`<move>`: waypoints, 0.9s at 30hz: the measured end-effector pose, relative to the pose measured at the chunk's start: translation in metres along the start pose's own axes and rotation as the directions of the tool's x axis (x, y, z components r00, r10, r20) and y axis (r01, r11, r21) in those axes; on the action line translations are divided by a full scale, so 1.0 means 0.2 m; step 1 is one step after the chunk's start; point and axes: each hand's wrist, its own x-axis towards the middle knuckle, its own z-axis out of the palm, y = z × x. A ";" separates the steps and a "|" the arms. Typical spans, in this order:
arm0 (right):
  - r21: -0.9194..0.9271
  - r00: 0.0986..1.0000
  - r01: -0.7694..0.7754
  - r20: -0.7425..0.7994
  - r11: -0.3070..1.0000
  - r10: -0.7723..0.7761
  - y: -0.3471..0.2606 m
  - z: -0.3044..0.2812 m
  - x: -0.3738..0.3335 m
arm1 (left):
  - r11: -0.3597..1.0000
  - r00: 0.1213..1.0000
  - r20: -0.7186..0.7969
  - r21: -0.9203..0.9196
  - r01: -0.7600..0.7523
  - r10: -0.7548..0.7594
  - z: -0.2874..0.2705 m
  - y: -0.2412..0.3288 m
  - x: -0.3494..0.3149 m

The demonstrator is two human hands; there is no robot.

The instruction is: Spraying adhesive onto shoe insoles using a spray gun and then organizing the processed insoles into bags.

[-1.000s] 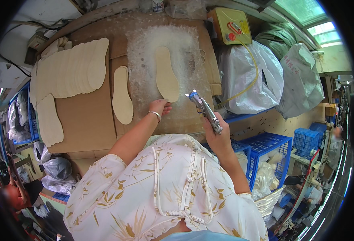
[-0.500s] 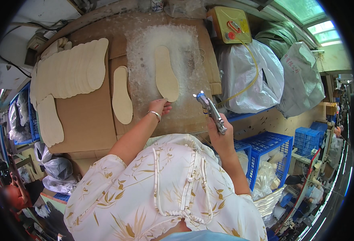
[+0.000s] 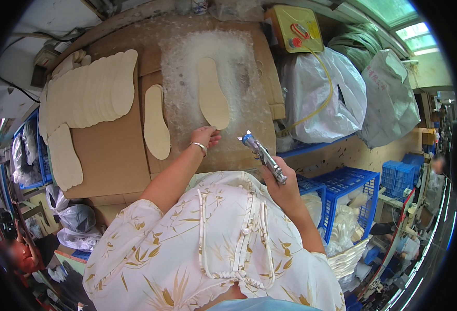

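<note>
A cream insole (image 3: pixel 213 96) lies on a white-crusted patch (image 3: pixel 179 78) of the cardboard-covered table. At its near end my left hand (image 3: pixel 205 137), with a bracelet at the wrist, pinches the edge between thumb and fingers. My right hand (image 3: pixel 282 185) is wrapped round a metal spray gun (image 3: pixel 262 155), whose blue-ringed nozzle points up and left, apart from the insole. Just left of the patch rests a narrow pile of insoles (image 3: pixel 157 123). Farther left, many overlapping insoles (image 3: pixel 91 90) are fanned in a row, with more insoles (image 3: pixel 65 158) below them.
A yellow can (image 3: pixel 294 30) with a yellow hose (image 3: pixel 330 85) stands at the far right, behind a white sack (image 3: pixel 319 98) and a grey sack (image 3: pixel 389 98). Blue crates (image 3: pixel 347 179) holding plastic bags are by my right arm. Cardboard (image 3: pixel 106 155) covers the table.
My right hand has moved the spray gun left, nearer the insole's near end. My left hand stays at the insole's edge. The view has shifted slightly.
</note>
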 end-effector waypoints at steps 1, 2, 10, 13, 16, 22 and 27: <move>0.008 1.000 -0.004 -0.017 1.000 0.004 0.01 0.00 0.00 | 1.000 1.000 0.001 0.002 0.001 -0.001 0.00 0.00 0.00; 0.015 0.999 -0.008 -0.033 1.000 0.008 0.01 0.01 0.00 | 1.000 1.000 0.000 0.009 0.000 0.000 0.00 0.00 0.00; 0.022 0.997 -0.069 0.021 0.997 0.069 0.00 -0.02 -0.04 | 1.000 1.000 0.000 -0.017 -0.018 0.018 0.00 -0.01 0.00; 0.020 0.997 -0.060 0.042 0.998 0.059 0.00 -0.02 -0.05 | 1.000 1.000 -0.015 -0.021 -0.012 0.011 0.01 -0.01 -0.01; 0.025 0.984 -0.173 -0.046 0.985 0.174 0.04 -0.03 -0.05 | 1.000 1.000 -0.015 -0.019 -0.004 0.003 0.01 -0.01 -0.01; 0.029 0.994 -0.088 0.066 0.996 0.086 -0.01 -0.04 -0.09 | 1.000 1.000 -0.001 -0.022 -0.009 0.009 0.01 -0.02 -0.02; 0.031 0.982 -0.185 -0.037 0.982 0.186 0.05 -0.04 -0.09 | 0.999 1.000 0.003 -0.046 -0.001 0.002 0.01 -0.02 -0.03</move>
